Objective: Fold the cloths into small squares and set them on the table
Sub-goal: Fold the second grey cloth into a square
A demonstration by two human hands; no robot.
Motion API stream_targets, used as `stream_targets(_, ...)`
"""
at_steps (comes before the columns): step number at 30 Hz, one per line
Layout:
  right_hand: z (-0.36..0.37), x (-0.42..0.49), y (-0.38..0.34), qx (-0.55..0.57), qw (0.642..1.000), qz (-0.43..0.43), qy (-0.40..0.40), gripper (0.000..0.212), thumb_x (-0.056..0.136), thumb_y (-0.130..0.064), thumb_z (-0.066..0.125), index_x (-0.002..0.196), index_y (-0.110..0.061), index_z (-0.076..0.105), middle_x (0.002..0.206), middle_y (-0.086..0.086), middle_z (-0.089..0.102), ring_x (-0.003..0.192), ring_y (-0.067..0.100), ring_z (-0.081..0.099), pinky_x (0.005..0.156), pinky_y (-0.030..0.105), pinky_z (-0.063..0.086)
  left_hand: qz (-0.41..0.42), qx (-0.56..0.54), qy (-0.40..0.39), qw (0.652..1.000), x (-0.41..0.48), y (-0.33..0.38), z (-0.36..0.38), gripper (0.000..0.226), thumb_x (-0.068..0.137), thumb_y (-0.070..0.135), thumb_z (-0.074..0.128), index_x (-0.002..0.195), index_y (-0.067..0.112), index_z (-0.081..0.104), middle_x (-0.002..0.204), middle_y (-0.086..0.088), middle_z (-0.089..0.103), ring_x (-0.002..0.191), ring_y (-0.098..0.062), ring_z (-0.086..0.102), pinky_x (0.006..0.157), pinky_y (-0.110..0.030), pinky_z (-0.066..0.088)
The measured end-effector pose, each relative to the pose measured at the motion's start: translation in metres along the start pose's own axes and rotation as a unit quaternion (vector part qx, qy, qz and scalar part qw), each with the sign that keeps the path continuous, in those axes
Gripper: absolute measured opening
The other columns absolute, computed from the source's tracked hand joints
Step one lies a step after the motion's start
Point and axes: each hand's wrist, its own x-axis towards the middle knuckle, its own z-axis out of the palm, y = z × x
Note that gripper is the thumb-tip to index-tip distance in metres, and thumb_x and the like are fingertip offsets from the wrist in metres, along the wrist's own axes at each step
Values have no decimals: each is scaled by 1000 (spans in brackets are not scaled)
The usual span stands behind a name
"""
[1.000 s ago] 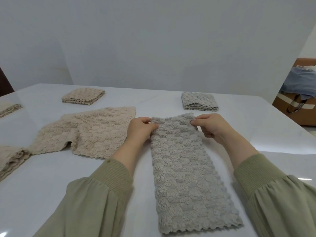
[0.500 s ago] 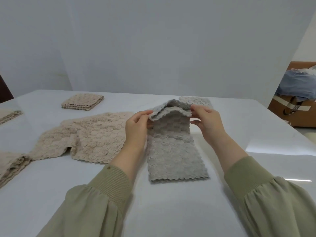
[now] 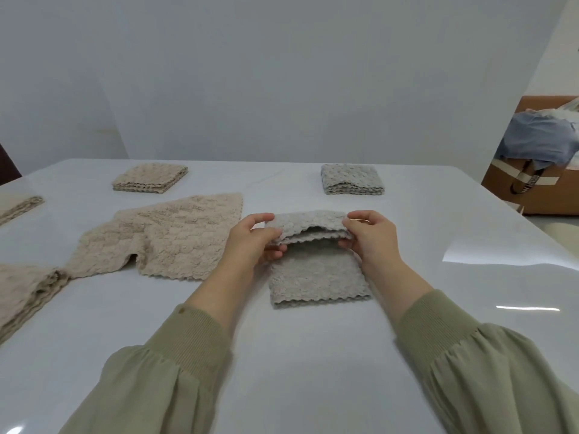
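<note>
A grey textured cloth [image 3: 318, 274] lies on the white table [image 3: 313, 355] in front of me, its far end doubled over toward me. My left hand [image 3: 255, 241] pinches the left corner of that raised flap and my right hand [image 3: 368, 234] pinches the right corner. The flap hangs a little above the lower layer, whose scalloped near edge rests flat on the table. An unfolded beige cloth [image 3: 163, 238] lies spread to the left, apart from my hands.
A folded grey square [image 3: 351, 180] sits at the back right, a folded beige square [image 3: 150, 178] at the back left. More beige cloths [image 3: 25, 292] lie at the left edge. A brown box with clothes [image 3: 539, 170] stands beyond the table's right side.
Both hands lifted the grey cloth's far end and brought it back toward me, halving the long strip. The flap now sits lower and nearer the bottom layer.
</note>
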Motion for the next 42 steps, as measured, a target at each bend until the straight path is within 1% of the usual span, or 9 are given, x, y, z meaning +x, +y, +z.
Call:
stream_targets(3, -7, -15, -2, -41, 999, 15, 0, 17, 85, 6, 56, 77, -9, 57, 67, 6, 51, 37, 10, 52, 45, 26, 50, -5, 53, -41, 998, -16, 4, -6, 25, 89, 0, 56, 103, 18, 66, 87, -5, 62, 55, -17, 64, 48, -22, 51)
stream_targets(8, -22, -43, -11, -116, 990, 65, -46, 19, 85, 7, 51, 73, -8, 55, 67, 8, 49, 43, 22, 48, 37, 23, 45, -3, 170, -107, 980, -36, 8, -22, 19, 88, 4, 60, 97, 17, 70, 62, 2, 57, 53, -16, 63, 53, -23, 54)
stream_targets(12, -29, -52, -15, -188, 977, 64, -75, 18, 84, 5, 54, 73, -10, 57, 66, 6, 49, 47, 22, 46, 40, 26, 46, -7, 235, -161, 959, -40, 7, -29, 15, 87, 5, 63, 98, 15, 69, 47, 8, 54, 51, -16, 62, 52, -24, 54)
stream_targets(18, -31, -47, -19, -314, 941, 58, -107, 19, 80, 1, 55, 67, -14, 58, 61, 4, 52, 48, 21, 46, 48, 30, 46, -8, 255, -188, 948, -37, 8, -31, 7, 86, 3, 63, 88, 10, 63, 51, 3, 55, 44, -11, 57, 45, -22, 49)
stream_targets(28, -31, -46, -25, -345, 933, 31, -96, 19, 78, 2, 52, 65, -12, 56, 61, 6, 52, 48, 21, 46, 47, 28, 43, 18, 303, -209, 930, -33, 6, -30, 9, 83, 6, 69, 90, 11, 65, 47, 7, 55, 48, -13, 61, 46, -23, 47)
stream_targets(35, -32, -45, -23, -410, 904, 33, -117, 16, 78, -2, 53, 65, -12, 55, 56, 5, 50, 48, 21, 45, 48, 26, 38, 32, 360, -214, 907, -31, 4, -31, 7, 80, 13, 73, 86, 16, 69, 52, 3, 56, 49, -10, 59, 48, -21, 44)
stream_targets(37, -31, -46, -22, -429, 895, 21, -122, 15, 78, -3, 53, 66, -12, 56, 57, 4, 51, 50, 20, 45, 48, 26, 39, 41, 380, -203, 902, -33, 5, -30, 2, 80, 17, 73, 81, 17, 71, 53, 3, 59, 50, -9, 57, 49, -19, 44)
stream_targets(39, -31, -47, -21, -457, 880, 4, -131, 14, 78, -4, 55, 67, -13, 58, 58, 3, 53, 51, 18, 46, 47, 24, 40, 94, 407, -134, 899, -31, 2, -27, 11, 82, 24, 71, 74, 16, 72, 62, 1, 66, 57, -7, 57, 54, -15, 43)
stream_targets(42, -30, -48, -18, -484, 863, -8, -144, 15, 75, -4, 58, 65, -15, 59, 59, 1, 55, 50, 15, 48, 46, 23, 42, 309, 456, 28, 834, -28, -4, -18, 15, 87, 27, 64, 80, 16, 71, 87, 0, 64, 86, -12, 52, 77, -24, 40)
